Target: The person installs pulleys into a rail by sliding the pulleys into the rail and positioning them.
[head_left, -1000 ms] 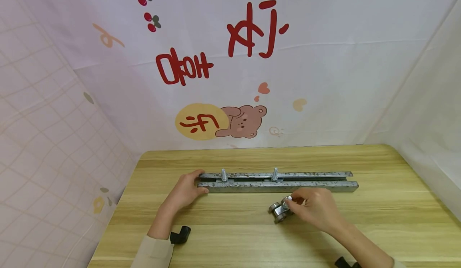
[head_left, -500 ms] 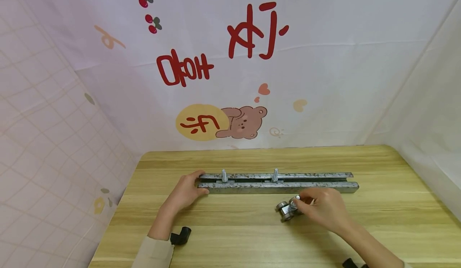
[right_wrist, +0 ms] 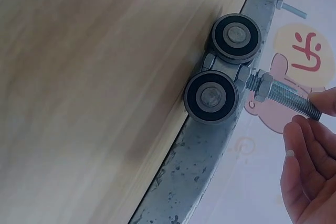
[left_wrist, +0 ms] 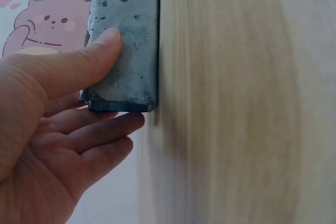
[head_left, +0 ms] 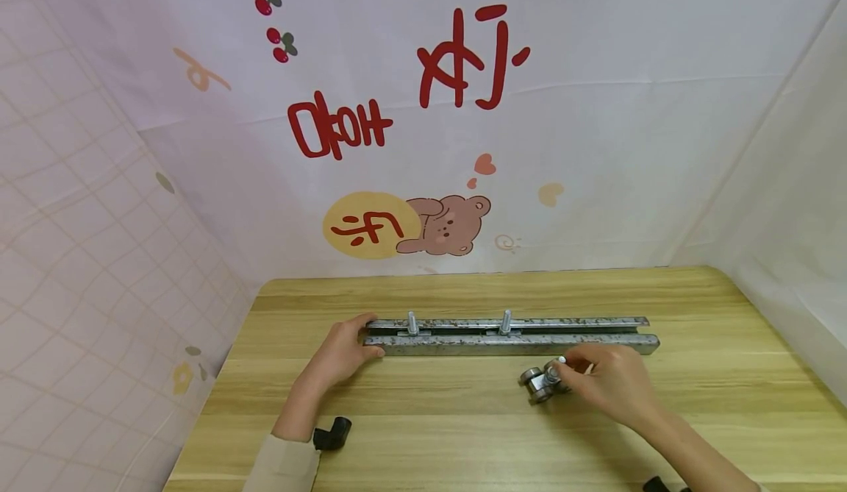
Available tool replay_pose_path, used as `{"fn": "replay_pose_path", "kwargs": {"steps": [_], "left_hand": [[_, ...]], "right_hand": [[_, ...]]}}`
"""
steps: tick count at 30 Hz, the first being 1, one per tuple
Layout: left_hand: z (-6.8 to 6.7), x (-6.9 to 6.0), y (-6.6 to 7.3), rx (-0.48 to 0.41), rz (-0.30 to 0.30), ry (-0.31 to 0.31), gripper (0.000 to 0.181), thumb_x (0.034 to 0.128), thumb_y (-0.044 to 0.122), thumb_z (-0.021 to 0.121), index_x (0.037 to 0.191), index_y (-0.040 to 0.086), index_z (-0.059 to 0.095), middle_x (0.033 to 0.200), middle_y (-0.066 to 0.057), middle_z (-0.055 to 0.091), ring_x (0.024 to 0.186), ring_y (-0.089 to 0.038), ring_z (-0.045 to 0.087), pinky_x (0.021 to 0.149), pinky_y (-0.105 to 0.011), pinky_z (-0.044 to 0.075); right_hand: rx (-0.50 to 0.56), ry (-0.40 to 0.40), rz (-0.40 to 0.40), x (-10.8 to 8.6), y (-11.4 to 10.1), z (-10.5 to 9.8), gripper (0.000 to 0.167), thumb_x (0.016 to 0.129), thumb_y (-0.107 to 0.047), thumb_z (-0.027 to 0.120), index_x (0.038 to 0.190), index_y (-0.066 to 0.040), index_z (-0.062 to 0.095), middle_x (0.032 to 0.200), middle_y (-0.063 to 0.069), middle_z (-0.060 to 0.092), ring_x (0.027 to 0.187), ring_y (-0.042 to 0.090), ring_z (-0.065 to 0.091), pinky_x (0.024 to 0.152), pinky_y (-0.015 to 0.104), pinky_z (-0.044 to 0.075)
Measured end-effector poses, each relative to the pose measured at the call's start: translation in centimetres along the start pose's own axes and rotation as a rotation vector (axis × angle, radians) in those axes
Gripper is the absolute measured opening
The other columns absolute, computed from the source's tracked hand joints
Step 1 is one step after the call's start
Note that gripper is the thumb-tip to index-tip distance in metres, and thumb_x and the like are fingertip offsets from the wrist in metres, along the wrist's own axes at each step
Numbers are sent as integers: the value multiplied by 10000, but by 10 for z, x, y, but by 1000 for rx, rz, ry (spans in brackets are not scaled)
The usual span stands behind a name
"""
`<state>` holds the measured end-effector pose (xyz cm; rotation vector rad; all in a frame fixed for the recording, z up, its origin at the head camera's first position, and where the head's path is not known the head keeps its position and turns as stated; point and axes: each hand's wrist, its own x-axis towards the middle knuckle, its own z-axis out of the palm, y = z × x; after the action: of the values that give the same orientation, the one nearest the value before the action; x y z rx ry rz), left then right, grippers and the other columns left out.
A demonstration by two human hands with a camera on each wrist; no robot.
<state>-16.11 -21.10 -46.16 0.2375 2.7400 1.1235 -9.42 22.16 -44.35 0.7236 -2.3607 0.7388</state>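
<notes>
A grey, speckled metal channel rail [head_left: 456, 344] lies across the table with its slot upward. My left hand [head_left: 340, 348] grips its left end; in the left wrist view the thumb lies on the rail's side [left_wrist: 126, 40]. Two threaded bolts, a left one [head_left: 412, 323] and a right one [head_left: 506, 322], stand up from the slot. In front of the rail's right half, my right hand [head_left: 612, 383] pinches a loose roller trolley [head_left: 540, 384] by its bolt. The right wrist view shows the trolley's wheels [right_wrist: 211, 97] and the fingertips on the end of its threaded bolt [right_wrist: 291, 99].
The wooden table [head_left: 423, 433] ends at the back against a white printed cloth [head_left: 595, 146]. More cloth hangs at the left and right sides. A black angular piece [head_left: 332, 433] is beside the left wrist, and another black piece [head_left: 656, 485] shows near the right forearm.
My right hand has moved steadily to the right, carrying the roller trolley along in front of the rail. My left hand and the rail stay put.
</notes>
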Motion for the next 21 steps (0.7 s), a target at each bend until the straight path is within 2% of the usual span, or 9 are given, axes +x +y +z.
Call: {"fn": "replay_pose_path", "kwargs": {"steps": [10,21], "left_hand": [[1,0,-1,5,2,2,693,891,121,850,1504,9,547,1399,-200,642,1232,-355,648,949,-503,572],[2,1,-3,7,8,3,697,893,130,850,1508,11,544,1400,-199,642,1223,-349,653,938,-498,574]], "right_hand": [[-17,10,28,-4,7,-5,232,639,-23,918,743,-180,781,672,-158,675,583,-75,556,497,124,456],[-30,37,14,-6,16,-10,229,627,-14,905,726,-178,778,659,-129,687,559,-75,557,475,130,447]]}}
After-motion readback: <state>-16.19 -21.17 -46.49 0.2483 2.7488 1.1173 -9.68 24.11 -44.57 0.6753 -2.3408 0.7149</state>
